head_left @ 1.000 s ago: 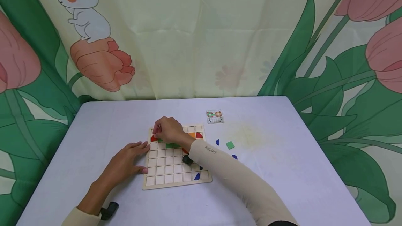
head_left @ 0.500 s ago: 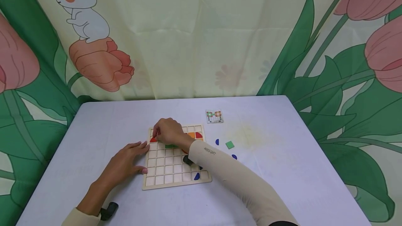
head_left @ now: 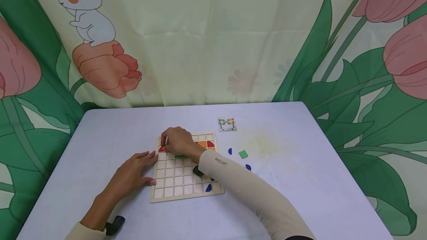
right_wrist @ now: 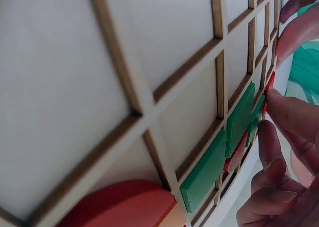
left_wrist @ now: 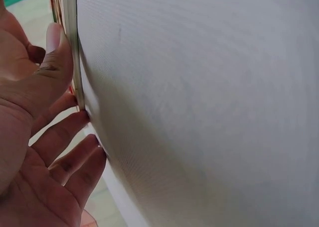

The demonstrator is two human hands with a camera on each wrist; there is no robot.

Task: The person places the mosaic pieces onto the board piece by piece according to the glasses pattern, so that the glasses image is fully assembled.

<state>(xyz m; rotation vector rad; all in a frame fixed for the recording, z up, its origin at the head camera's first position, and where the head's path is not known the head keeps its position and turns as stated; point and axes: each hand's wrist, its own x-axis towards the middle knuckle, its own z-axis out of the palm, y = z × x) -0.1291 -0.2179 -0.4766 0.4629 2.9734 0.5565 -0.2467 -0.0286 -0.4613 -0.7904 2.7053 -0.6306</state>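
A pale wooden grid board [head_left: 173,181] lies on the table, tilted slightly in the head view. My right hand [head_left: 180,142] reaches over its far left part, thumb and fingers pinching a red quarter-round piece [head_left: 161,149] at a cell by the left edge. The right wrist view shows the thumb against this red piece [right_wrist: 269,87], beside green square pieces [right_wrist: 205,170] sitting in cells. My left hand [head_left: 135,169] rests along the board's left edge, fingers extended. Its thumb [left_wrist: 54,62] touches the border. The right hand and forearm hide some pieces.
Orange [head_left: 202,144] and red pieces sit at the board's far right, with a blue piece [head_left: 208,187] near its front. Right of the board lie a loose green square [head_left: 243,154] and blue half-rounds [head_left: 248,167]. A pattern card [head_left: 227,124] lies behind.
My right hand has shifted slightly over the red piece, and the green piece beside it is now covered in the head view. The left hand has stayed at the board's edge.
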